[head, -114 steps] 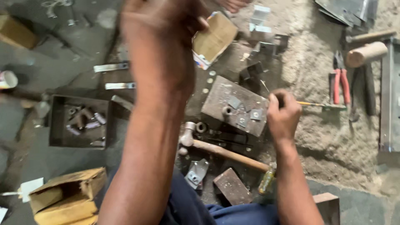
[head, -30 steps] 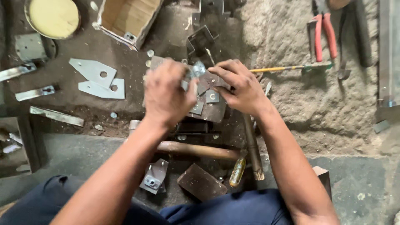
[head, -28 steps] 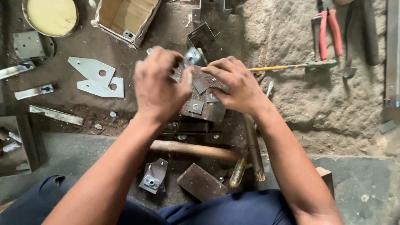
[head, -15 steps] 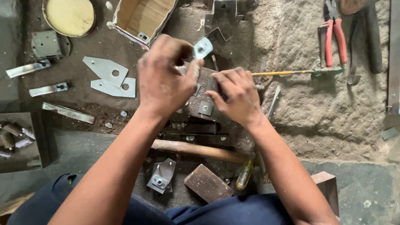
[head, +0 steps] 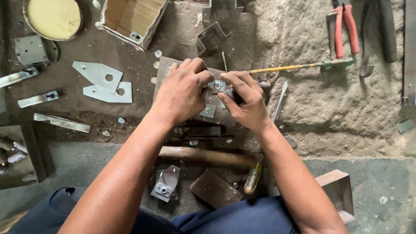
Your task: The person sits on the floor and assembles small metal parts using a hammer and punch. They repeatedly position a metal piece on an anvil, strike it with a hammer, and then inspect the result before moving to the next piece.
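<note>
The small plate [head: 216,85] pinched between the left hand [head: 182,93] and right hand [head: 246,100] is bright, smooth metal with a dull shine. The block [head: 203,108] under it is dark, matt steel, scuffed. Far left, the flat cut plates [head: 104,82] look like pale, smooth sheet metal. The hammer handle [head: 203,156], nearer, is worn brown wood. The pliers [head: 342,28], far right, have glossy red plastic grips. The box [head: 130,19] is plain cardboard. The floor [head: 338,99] is rough, grainy stone at right.

Dim, flat daylight, soft shadows, sharp centre, slight wide-angle stretch at the edges.
</note>
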